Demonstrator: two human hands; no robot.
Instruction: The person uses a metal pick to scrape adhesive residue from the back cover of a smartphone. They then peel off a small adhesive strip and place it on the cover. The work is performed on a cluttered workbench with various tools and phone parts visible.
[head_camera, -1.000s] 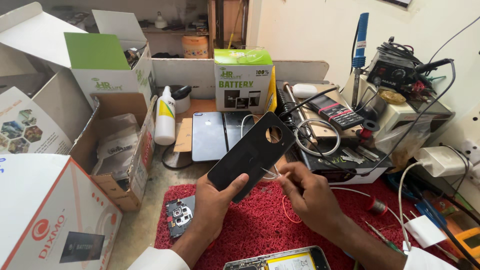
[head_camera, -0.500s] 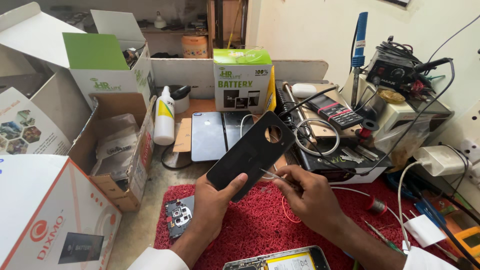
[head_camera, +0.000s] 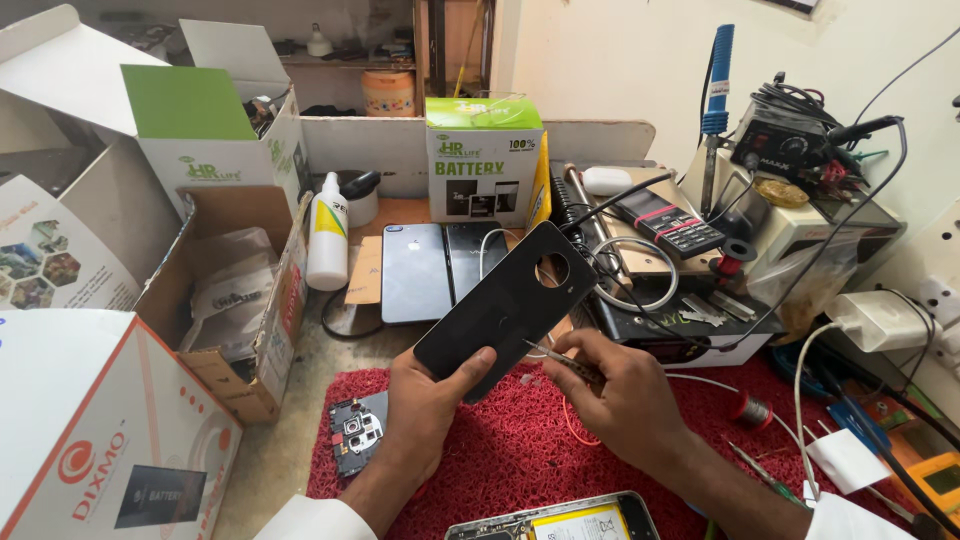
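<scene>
Black cover over a red mat.
The flat black plastic phone back cover (head_camera: 510, 305) is plain matte; the coarse red looped mat (head_camera: 520, 450) lies beneath. The square cardboard box (head_camera: 483, 160) is white with a green top, the slim plastic squeeze bottle (head_camera: 327, 235) white with a yellow-green label, and the screwdriver handle (head_camera: 718, 80) blue.
</scene>
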